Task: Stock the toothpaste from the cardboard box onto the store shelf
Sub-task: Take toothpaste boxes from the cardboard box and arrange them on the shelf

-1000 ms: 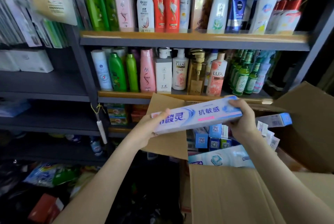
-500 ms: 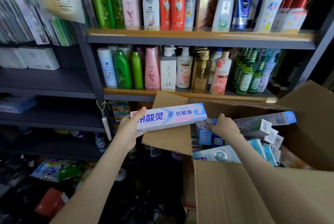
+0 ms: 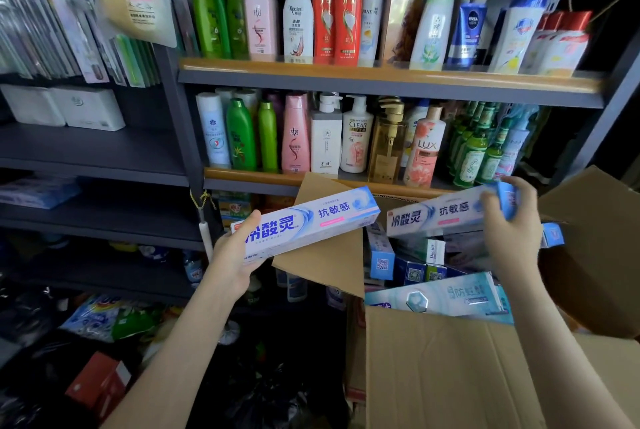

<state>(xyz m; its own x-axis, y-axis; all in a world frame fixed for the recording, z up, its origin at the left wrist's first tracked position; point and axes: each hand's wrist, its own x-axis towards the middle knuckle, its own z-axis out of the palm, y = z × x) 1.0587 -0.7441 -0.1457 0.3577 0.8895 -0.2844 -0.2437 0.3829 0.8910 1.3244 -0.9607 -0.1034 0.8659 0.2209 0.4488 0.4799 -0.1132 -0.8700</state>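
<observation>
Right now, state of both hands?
Left hand: holds a toothpaste box by its left end.
Right hand: holds a second toothpaste box above the cardboard box.

A dark grey metal shelving unit [image 3: 180, 124] is filling the view, its wood-trimmed boards [image 3: 381, 74] carrying rows of coloured shampoo bottles [image 3: 332, 16]. White paper boxes [image 3: 86, 108] are sitting in the left bay. Below, crumpled plastic packets [image 3: 104, 318] and black bags [image 3: 263, 394] are lying in shadow, while light is glancing off the upper board.
</observation>
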